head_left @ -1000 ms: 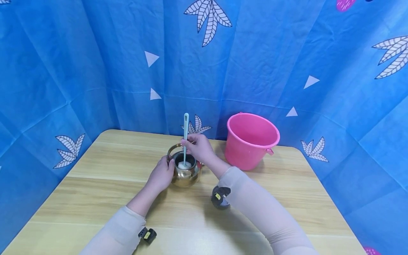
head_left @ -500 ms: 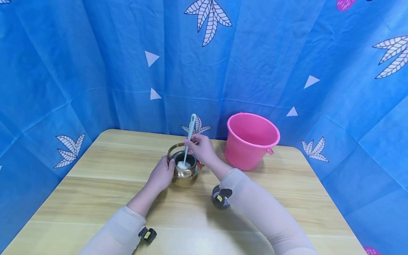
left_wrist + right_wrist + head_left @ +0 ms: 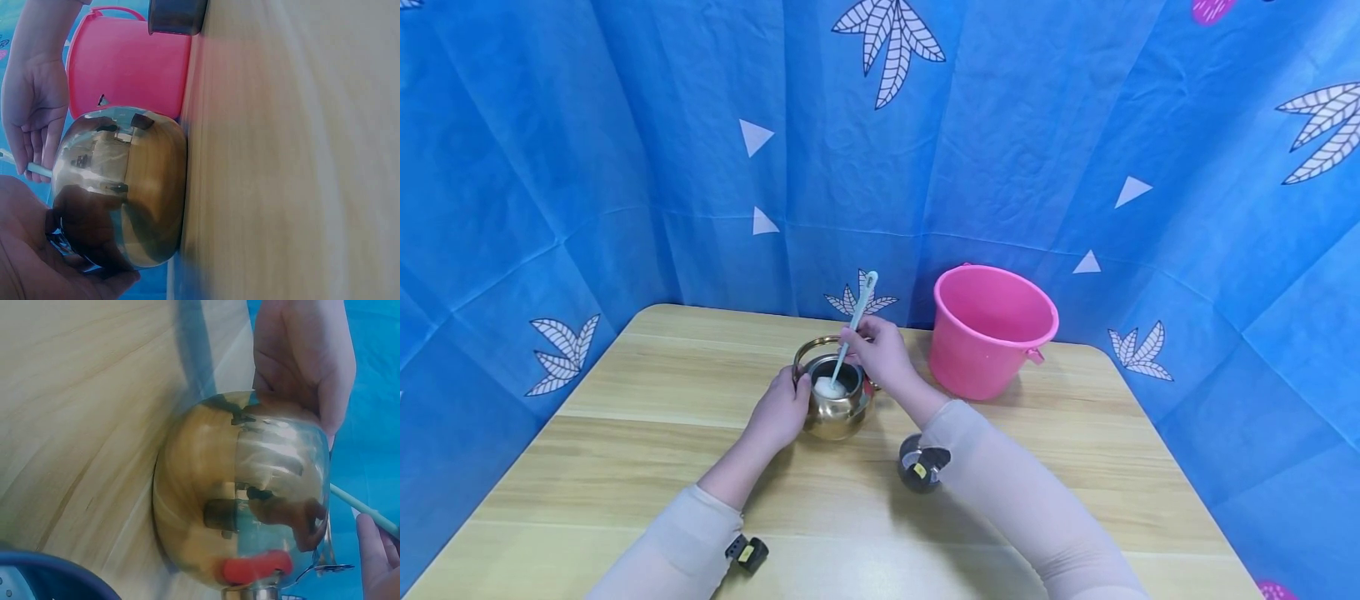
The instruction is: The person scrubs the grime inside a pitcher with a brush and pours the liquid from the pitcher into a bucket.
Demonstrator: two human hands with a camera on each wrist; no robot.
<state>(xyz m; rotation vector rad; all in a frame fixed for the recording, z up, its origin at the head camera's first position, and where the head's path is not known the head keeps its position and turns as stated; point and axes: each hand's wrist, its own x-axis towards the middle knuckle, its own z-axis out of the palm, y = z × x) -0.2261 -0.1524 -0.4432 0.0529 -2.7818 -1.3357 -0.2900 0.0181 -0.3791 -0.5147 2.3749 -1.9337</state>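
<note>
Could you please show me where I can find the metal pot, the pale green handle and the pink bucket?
Metal pot (image 3: 837,422): head view, front of its round belly.
Pale green handle (image 3: 862,302): head view, its upper part.
Pink bucket (image 3: 972,362): head view, its outer wall.

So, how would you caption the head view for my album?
The left grip holds a golden kettle, the right grip pinches a white-tipped wand dipped inside, a pink bucket nearby.
</note>
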